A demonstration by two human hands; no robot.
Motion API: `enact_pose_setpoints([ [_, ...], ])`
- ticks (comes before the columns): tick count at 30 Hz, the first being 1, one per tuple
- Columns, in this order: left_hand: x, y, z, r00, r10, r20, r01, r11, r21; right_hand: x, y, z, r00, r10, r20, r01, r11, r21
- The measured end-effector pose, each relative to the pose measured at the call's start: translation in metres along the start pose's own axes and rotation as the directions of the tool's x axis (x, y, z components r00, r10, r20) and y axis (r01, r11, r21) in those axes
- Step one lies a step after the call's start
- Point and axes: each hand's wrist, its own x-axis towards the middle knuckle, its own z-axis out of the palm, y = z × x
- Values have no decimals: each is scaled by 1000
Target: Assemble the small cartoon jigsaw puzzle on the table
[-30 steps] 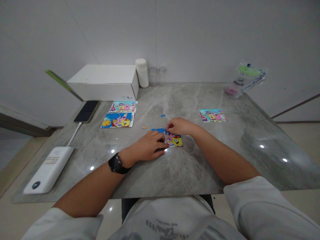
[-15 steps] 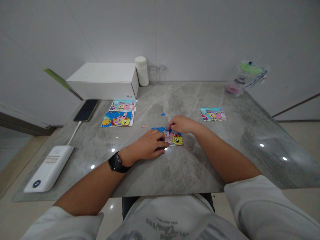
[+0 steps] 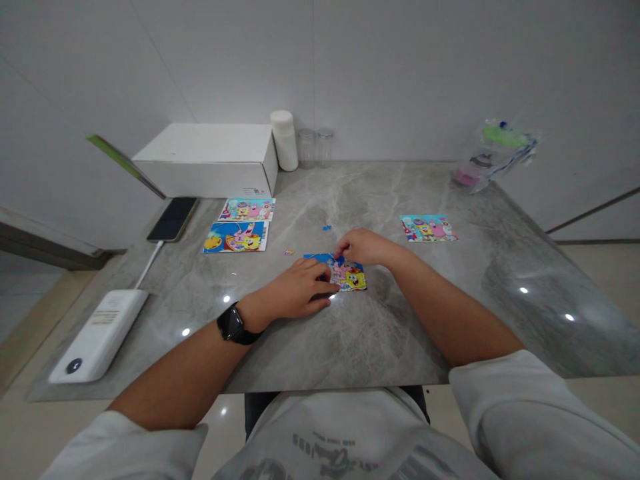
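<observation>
A small cartoon jigsaw puzzle, blue at the top with pink and yellow figures, lies on the grey table in front of me. My left hand rests over its left part, fingers stretched and apart. At the puzzle's upper edge, the fingertips of my right hand are pinched together; what they hold, if anything, is hidden. One loose blue puzzle piece lies beyond the puzzle. Another loose piece, pinkish and yellow, sits to its upper left.
Picture cards lie at left, a blue one below a light one; another card lies at right. Behind stand a white box, a white bottle and two glasses. A phone is cabled to a power bank.
Both hands stay almost exactly where they were on the puzzle. The whole view has shifted very slightly; nothing else has visibly moved.
</observation>
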Motion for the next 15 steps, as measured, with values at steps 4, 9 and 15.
enact_pose_setpoints([
  [4,0,-1,1,1000,-2,0,2,1000,0,0,-2,1,1000,21,16,-20,1000,-21],
  [9,-1,0,1,1000,1,-3,-1,1000,8,-2,-6,1,1000,28,7,-28,999,-23],
  [15,-1,0,0,1000,19,0,-19,1000,2,-1,-11,5,999,41,-27,-42,998,-43],
])
